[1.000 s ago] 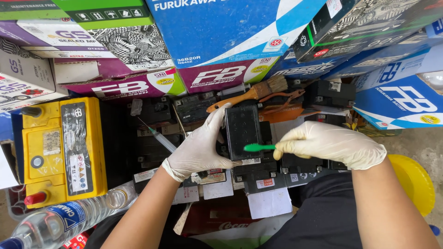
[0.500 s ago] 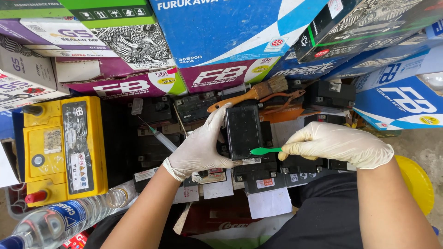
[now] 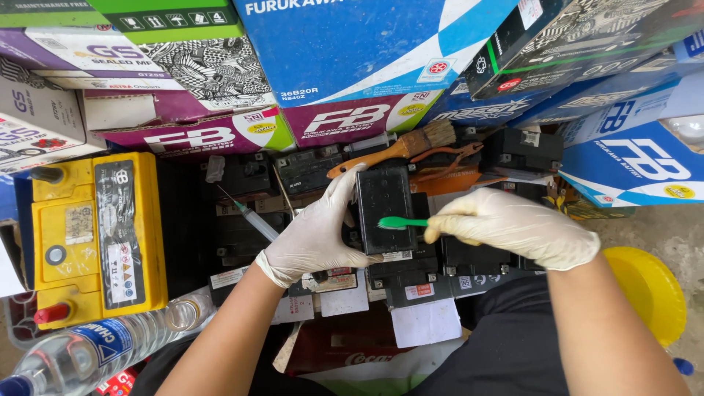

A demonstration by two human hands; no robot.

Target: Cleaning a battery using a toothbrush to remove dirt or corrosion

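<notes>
— Two gloved hands are seen from above. What is gripped by each?

— A small black battery (image 3: 384, 209) is clasped by the left hand (image 3: 317, 233). The fingers are curled about its left edge and the thumb is laid along its lower edge, so the block is held upright, raised over a row of similar dark batteries (image 3: 242, 220).

— And the other?

— A green toothbrush (image 3: 401, 222) is pinched in the right hand (image 3: 513, 235). The fingers are closed tightly round the handle, most of which is hidden inside the glove. The brush head is pressed against the face of the black battery, near its lower right part.

— Where is the battery placed in relation to everything else?

— It is held near the middle of the view, just below a wooden-handled paintbrush (image 3: 400, 149) and orange-handled pliers (image 3: 447, 158) that are laid across the dark batteries. A syringe (image 3: 249, 214) is seen lying just left of the left hand.

— What is noted farther out?

— A large yellow battery (image 3: 95, 235) is set well apart at the left, with a clear plastic bottle (image 3: 95, 348) lying below it. Printed cardboard boxes (image 3: 352, 66) are stacked along the top and the right. A yellow round container (image 3: 649, 290) is partly seen beyond the right forearm, on a grey floor.
</notes>
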